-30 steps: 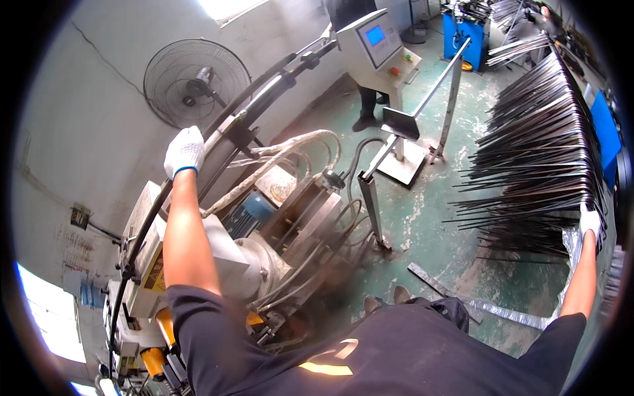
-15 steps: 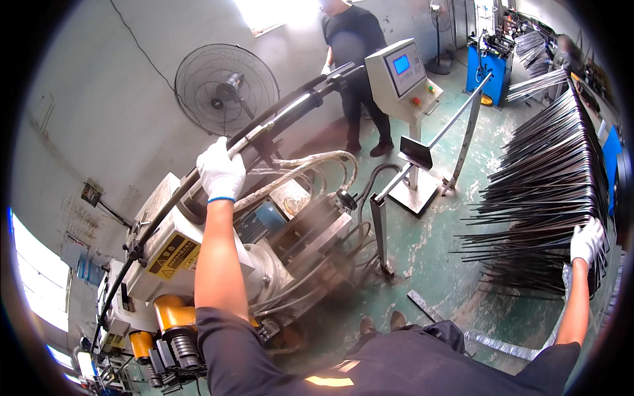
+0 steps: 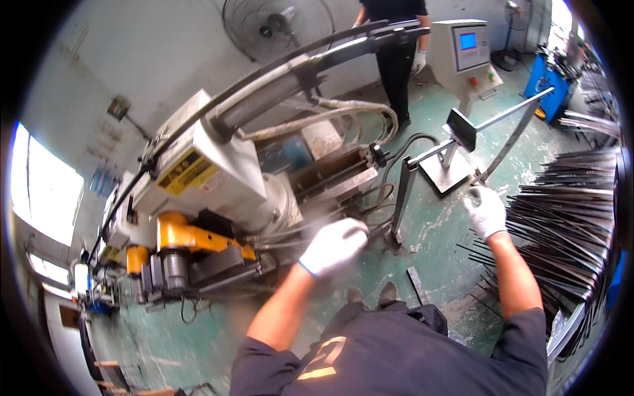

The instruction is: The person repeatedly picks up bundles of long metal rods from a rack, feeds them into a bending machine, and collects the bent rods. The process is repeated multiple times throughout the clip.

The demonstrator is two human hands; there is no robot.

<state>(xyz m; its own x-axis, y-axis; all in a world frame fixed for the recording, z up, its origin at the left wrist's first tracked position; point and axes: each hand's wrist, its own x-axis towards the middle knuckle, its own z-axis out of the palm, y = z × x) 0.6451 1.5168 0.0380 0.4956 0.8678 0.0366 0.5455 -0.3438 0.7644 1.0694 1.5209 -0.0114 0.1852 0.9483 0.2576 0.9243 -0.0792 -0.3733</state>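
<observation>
My left hand (image 3: pixel 335 245), in a white glove with a blue cuff edge, is in mid-air beside the bending machine (image 3: pixel 228 162). Its fingers are bent and smeared by motion; nothing shows in them. Above it runs the machine's long arm (image 3: pixel 264 82), apart from the hand. My right hand (image 3: pixel 487 212), also gloved, hangs over the floor just left of the heap of thin dark metal rods (image 3: pixel 561 211). Its fingers are loosely bent and slightly apart, with no object visible in them. Near it stands a slanted rail stand (image 3: pixel 505 112) with a dark plate (image 3: pixel 461 129).
Beyond the machine stands a control console (image 3: pixel 456 56) with a lit screen. A person in dark clothes (image 3: pixel 394 72) stands beside it, near a large fan (image 3: pixel 277 30). Yellow-orange tooling (image 3: pixel 191 234) juts out at left. A blue machine (image 3: pixel 547 86) is at far right.
My left hand has let go of the long arm and come down right. My right hand has left the rods and moved left. The view has shifted, bringing more floor into sight at left.
</observation>
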